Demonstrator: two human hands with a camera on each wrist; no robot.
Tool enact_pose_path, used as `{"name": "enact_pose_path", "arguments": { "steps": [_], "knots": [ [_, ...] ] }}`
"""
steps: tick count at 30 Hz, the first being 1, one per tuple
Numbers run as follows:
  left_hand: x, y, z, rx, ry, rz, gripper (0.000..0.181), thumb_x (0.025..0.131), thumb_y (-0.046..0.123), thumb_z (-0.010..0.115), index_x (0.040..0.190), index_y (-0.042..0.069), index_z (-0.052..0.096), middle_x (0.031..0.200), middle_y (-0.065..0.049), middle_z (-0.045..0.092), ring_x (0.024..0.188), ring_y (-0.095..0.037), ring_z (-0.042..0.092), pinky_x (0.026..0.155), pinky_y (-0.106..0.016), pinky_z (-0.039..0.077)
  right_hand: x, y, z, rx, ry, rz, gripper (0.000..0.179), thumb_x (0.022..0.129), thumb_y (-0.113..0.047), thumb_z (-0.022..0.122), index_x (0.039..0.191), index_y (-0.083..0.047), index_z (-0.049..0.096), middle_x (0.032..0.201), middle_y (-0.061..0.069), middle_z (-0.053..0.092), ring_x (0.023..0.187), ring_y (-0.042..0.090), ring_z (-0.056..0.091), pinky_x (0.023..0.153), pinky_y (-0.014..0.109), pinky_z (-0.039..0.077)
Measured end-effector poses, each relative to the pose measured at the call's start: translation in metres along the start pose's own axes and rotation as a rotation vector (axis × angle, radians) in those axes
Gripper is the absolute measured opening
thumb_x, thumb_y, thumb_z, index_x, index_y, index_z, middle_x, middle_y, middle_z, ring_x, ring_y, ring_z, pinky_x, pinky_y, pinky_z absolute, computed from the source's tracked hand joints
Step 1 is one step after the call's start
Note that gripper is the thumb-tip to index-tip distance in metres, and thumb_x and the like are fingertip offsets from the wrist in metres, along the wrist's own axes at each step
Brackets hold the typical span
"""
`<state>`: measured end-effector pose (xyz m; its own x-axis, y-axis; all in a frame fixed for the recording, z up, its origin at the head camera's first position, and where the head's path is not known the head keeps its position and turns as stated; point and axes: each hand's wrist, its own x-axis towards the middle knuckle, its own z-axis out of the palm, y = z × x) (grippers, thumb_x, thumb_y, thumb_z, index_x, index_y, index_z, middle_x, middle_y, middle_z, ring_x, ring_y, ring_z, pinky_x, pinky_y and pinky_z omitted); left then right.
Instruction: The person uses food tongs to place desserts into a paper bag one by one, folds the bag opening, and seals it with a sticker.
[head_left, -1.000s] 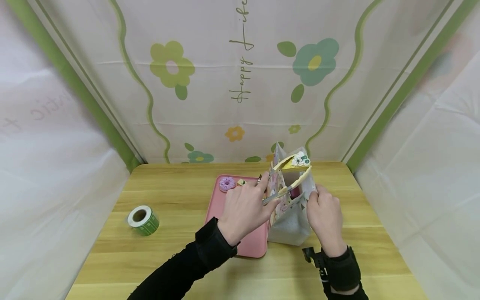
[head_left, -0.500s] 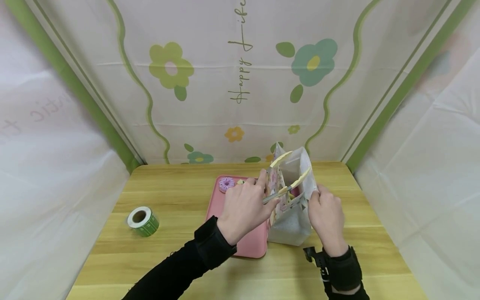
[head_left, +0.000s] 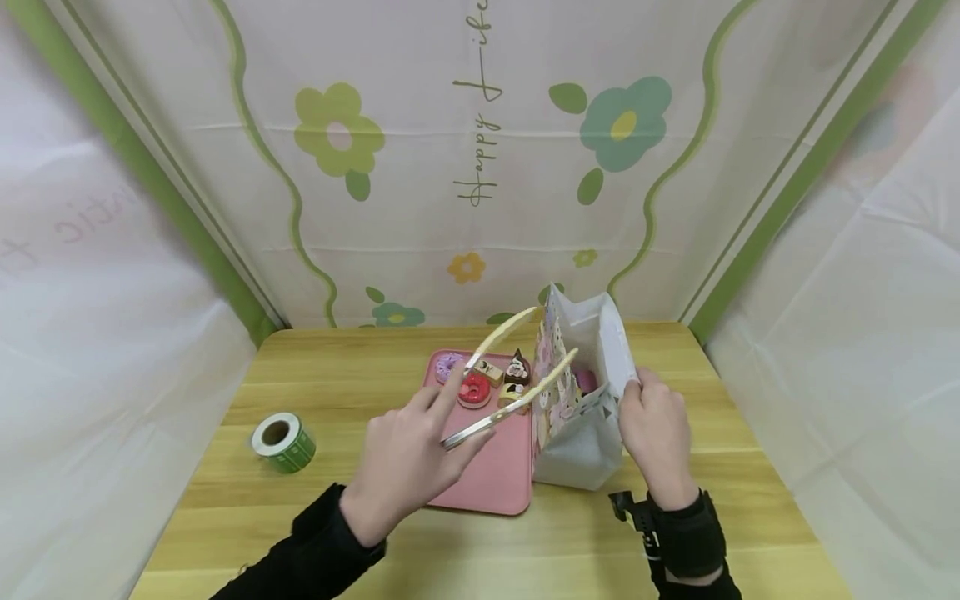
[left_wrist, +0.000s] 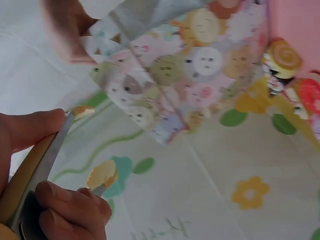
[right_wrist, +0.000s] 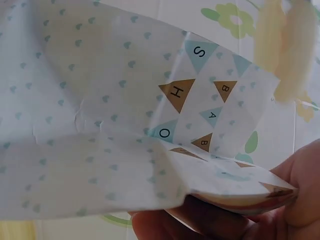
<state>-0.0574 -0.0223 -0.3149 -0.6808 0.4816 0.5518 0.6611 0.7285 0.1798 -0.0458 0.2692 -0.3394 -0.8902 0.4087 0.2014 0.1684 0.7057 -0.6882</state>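
My left hand (head_left: 408, 462) holds a pair of metal tongs (head_left: 547, 382) with pale yellow tips, over the pink tray. The tong arms stand spread, with nothing between them; the left wrist view shows their tips apart too. My right hand (head_left: 655, 433) pinches the top edge of a white paper bag (head_left: 581, 454) printed with cartoon animals, which stands upright with its mouth open. Its inner side with small hearts and lettered triangles (right_wrist: 177, 95) fills the right wrist view. A dark pink item (head_left: 587, 382) shows inside the bag; what lies deeper is hidden.
The pink tray (head_left: 498, 483) bears a red donut (head_left: 474, 392), a purple donut (head_left: 448, 367), a chocolate-topped cake (head_left: 517, 367) and other small pastries. A roll of green labels (head_left: 288, 448) stands at the left of the wooden table (head_left: 352, 358). Fabric walls surround it.
A yellow cake slice gripped in the tongs over the bag has left them and dropped into the bag. The left hand has drawn the tongs left over the tray; the right hand keeps its hold.
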Motion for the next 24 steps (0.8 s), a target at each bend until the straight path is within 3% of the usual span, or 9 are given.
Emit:
{"name": "enact_pose_path", "arguments": {
  "steps": [4,9,14,19,24],
  "knots": [
    [-0.024,-0.022,0.005,0.039,-0.033,-0.059,0.081,0.081,0.05,0.077,0.143,0.005,0.052,0.077,-0.004,0.061,0.041,-0.002,0.03,0.038,-0.021,0.022,0.001,0.0,0.0,-0.011,-0.009,0.005,0.04,0.102,-0.014,0.036,0.124,0.008,0.061,0.106,0.031,0.064,0.077,0.037,0.064,0.056,0.047,0.049],
    [-0.053,-0.041,0.023,0.101,-0.144,-0.168,0.083,0.081,0.053,0.076,0.145,0.008,0.05,0.066,0.001,0.049,0.042,-0.004,0.028,0.038,-0.023,0.022,0.0,-0.001,-0.001,-0.025,-0.029,0.011,0.041,0.103,-0.015,0.035,0.128,0.008,0.058,0.108,0.032,0.063,0.078,0.038,0.064,0.055,0.047,0.049],
    [-0.077,-0.055,0.055,0.139,-0.279,-0.279,0.084,0.081,0.06,0.071,0.145,0.01,0.05,0.073,-0.006,0.059,0.04,-0.006,0.028,0.037,-0.024,0.023,-0.001,0.0,-0.001,-0.02,-0.033,0.004,0.041,0.103,-0.015,0.035,0.129,0.009,0.057,0.108,0.032,0.063,0.077,0.037,0.065,0.054,0.045,0.049],
    [-0.088,-0.056,0.09,0.096,-0.38,-0.377,0.082,0.082,0.061,0.069,0.141,0.006,0.054,0.077,-0.008,0.061,0.041,-0.008,0.033,0.038,-0.026,0.026,0.0,0.001,0.0,-0.026,-0.053,0.018,0.043,0.103,-0.017,0.034,0.131,0.008,0.056,0.11,0.032,0.063,0.076,0.036,0.064,0.051,0.042,0.047],
    [-0.083,-0.047,0.117,0.087,-0.402,-0.436,0.084,0.08,0.063,0.07,0.139,0.005,0.056,0.078,-0.009,0.061,0.044,-0.012,0.038,0.039,-0.029,0.03,0.0,0.002,0.0,-0.027,-0.059,0.022,0.043,0.103,-0.016,0.034,0.13,0.008,0.056,0.108,0.031,0.063,0.074,0.036,0.063,0.05,0.041,0.046]
  ]
}}
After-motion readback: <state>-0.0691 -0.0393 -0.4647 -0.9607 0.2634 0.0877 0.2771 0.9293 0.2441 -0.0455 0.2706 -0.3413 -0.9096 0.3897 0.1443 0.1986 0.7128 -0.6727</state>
